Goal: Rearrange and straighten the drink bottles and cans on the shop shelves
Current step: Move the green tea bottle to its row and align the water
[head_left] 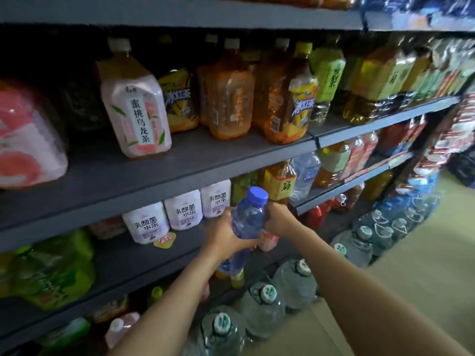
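A: Where's the bottle now?

B: Centre of the frame, a little below the middle, held in the air in front of the second shelf, tilted with its blue cap up and to the right. The left hand wraps the body from the left; the right hand clasps it from the right, just under the shoulder. Fingers of both hands are curled round it.

A: How will it handle?

B: It looks full, so fairly heavy for its size (clear plastic, thin-walled by the look of it). I'd expect the wall to give if squeezed hard, and the smooth film to be a bit slippery. Best held round the middle or by the stiffer neck below the cap.

A: Any risk nearby?

B: The white bottles left of centre stand close; a swing could knock them. The jugs on the floor sit below a drop
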Action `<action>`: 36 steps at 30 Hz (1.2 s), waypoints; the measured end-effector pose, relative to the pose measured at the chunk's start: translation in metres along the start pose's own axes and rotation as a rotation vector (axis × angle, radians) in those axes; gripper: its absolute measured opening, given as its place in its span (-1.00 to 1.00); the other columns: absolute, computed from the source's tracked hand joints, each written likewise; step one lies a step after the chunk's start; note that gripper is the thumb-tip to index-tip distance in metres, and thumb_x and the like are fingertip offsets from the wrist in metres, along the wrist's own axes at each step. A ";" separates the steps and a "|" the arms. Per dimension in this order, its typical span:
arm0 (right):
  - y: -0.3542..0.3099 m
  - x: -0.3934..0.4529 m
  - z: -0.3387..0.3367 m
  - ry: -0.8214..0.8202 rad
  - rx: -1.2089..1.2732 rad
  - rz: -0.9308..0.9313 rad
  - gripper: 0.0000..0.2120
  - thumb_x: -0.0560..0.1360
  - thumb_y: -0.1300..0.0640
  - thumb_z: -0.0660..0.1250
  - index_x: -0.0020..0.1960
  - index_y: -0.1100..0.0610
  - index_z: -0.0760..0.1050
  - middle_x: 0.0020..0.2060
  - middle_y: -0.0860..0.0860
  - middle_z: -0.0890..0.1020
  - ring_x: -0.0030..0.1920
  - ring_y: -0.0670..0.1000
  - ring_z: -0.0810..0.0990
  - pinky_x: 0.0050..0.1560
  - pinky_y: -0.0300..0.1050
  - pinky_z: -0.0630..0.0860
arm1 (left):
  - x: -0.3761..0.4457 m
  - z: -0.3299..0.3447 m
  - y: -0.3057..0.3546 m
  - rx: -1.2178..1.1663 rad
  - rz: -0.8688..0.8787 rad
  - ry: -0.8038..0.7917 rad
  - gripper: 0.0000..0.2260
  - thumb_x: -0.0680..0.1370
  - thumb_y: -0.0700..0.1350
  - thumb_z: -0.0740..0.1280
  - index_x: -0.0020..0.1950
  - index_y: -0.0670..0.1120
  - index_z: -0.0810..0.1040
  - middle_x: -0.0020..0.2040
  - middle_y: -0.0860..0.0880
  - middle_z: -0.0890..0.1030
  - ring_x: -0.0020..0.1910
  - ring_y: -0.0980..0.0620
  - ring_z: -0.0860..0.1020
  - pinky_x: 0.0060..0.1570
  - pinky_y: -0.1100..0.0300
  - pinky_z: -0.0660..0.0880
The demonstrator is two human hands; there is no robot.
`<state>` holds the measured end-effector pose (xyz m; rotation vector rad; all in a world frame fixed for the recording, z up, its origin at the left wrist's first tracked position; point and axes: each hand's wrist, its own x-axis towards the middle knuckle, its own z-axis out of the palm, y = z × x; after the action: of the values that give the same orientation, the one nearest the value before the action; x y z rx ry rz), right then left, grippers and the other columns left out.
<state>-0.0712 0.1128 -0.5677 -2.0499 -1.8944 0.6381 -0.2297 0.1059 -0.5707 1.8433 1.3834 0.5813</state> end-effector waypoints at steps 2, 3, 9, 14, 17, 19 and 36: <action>-0.002 -0.011 -0.035 -0.042 -0.030 0.007 -0.95 0.44 0.25 0.32 -0.18 0.22 0.49 -0.18 0.15 0.52 -0.15 0.07 0.47 -0.12 -0.10 0.39 | -0.002 -0.006 0.042 -0.050 -0.024 -0.066 -0.40 0.12 0.11 0.51 0.09 -0.02 0.47 0.05 -0.03 0.61 0.03 -0.02 0.57 -0.05 0.21 0.45; 0.003 -0.013 -0.054 -0.059 -0.034 0.022 -0.88 0.44 0.25 0.31 -0.26 0.16 0.43 -0.18 0.14 0.52 -0.13 0.06 0.48 -0.07 -0.09 0.41 | 0.002 -0.005 0.060 -0.072 -0.032 -0.095 -0.36 0.06 0.16 0.48 0.09 -0.01 0.47 0.05 -0.01 0.60 0.03 0.01 0.57 -0.02 0.22 0.45; 0.084 -0.018 -0.177 -0.444 0.776 0.215 -0.55 0.26 0.29 0.44 0.13 0.23 0.45 -0.06 0.12 0.50 -0.10 0.03 0.50 0.02 -0.12 0.52 | 0.075 0.048 0.164 -0.081 -0.010 -0.237 -0.31 0.11 0.05 0.60 0.17 -0.14 0.55 0.10 -0.03 0.63 0.07 0.02 0.60 0.03 0.13 0.56; 0.142 -0.012 -0.279 -0.367 0.995 0.213 -0.58 0.39 0.22 0.45 0.22 0.15 0.47 0.12 0.17 0.61 0.12 0.18 0.57 0.21 0.14 0.45 | 0.106 0.082 0.278 -0.145 0.089 -0.321 -0.65 0.32 -0.32 0.52 0.06 -0.16 0.57 -0.04 -0.03 0.60 -0.24 0.28 0.55 -0.17 0.38 0.47; 0.152 -0.013 -0.330 -0.310 0.954 0.153 -0.78 0.44 0.25 0.38 0.06 0.09 0.52 -0.08 0.04 0.67 -0.09 0.04 0.64 -0.01 -0.03 0.56 | 0.120 0.083 0.326 -0.137 0.075 -0.368 -0.70 0.32 -0.22 0.55 -0.03 -0.05 0.56 -0.10 0.02 0.61 -0.30 0.37 0.52 -0.19 0.43 0.51; 0.150 -0.016 -0.362 -0.242 0.954 0.113 -0.78 0.41 0.22 0.42 0.04 0.08 0.54 -0.11 0.03 0.67 -0.10 0.03 0.64 0.02 0.02 0.54 | 0.121 0.070 0.364 -0.108 0.098 -0.352 -0.62 0.26 -0.12 0.59 0.00 -0.03 0.55 -0.06 0.02 0.60 -0.19 0.28 0.54 -0.23 0.50 0.45; 0.104 0.071 -0.598 0.497 0.783 -0.388 -0.55 0.30 0.18 0.54 0.10 0.12 0.43 0.00 0.10 0.62 0.00 0.08 0.60 0.11 0.04 0.53 | 0.229 -0.004 0.605 -0.104 0.292 0.378 -0.45 0.30 -0.08 0.53 0.19 -0.24 0.43 0.15 -0.19 0.58 0.16 -0.13 0.54 0.16 0.09 0.44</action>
<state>0.3180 0.2279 -0.1104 -1.1663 -1.3764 0.5708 0.2068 0.2399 -0.1122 1.9303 1.2910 1.1794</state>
